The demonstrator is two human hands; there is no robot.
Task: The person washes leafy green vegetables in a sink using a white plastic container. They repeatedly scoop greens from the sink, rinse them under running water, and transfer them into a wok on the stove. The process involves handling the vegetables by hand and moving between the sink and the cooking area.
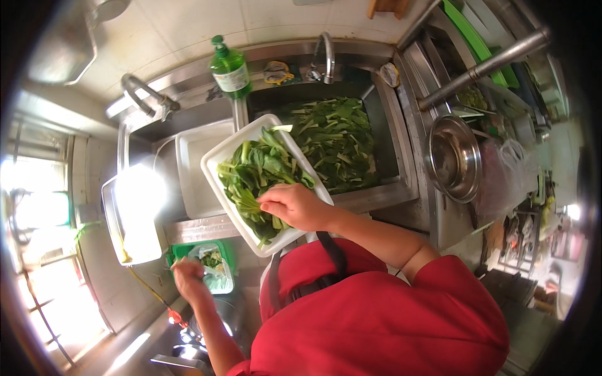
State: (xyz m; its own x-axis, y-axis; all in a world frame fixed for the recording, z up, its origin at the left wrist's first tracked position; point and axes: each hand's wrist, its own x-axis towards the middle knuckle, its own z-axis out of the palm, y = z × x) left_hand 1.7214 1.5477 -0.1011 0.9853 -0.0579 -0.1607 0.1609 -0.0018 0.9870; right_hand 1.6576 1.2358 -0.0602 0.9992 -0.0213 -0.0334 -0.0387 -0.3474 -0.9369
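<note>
My right hand (291,204) pinches some leafy greens lying in a white plastic tray (214,181). The tray is tilted across the near rim of the sinks, full of leafy greens (254,164). Behind and to its right, a steel sink basin holds many cut greens (338,145) in water. My left hand (188,275) is at the lower left, over the edge of a green bin (228,251) with a plastic bag and leaf scraps in it; whether its fingers hold anything cannot be told.
A white tub (202,164) stands in the left basin. Behind are two faucets (324,56) and a green pump bottle (230,70). A steel bowl (454,160) and a plastic bag (503,178) are on the right. A white container (136,235) stands at the left in glare.
</note>
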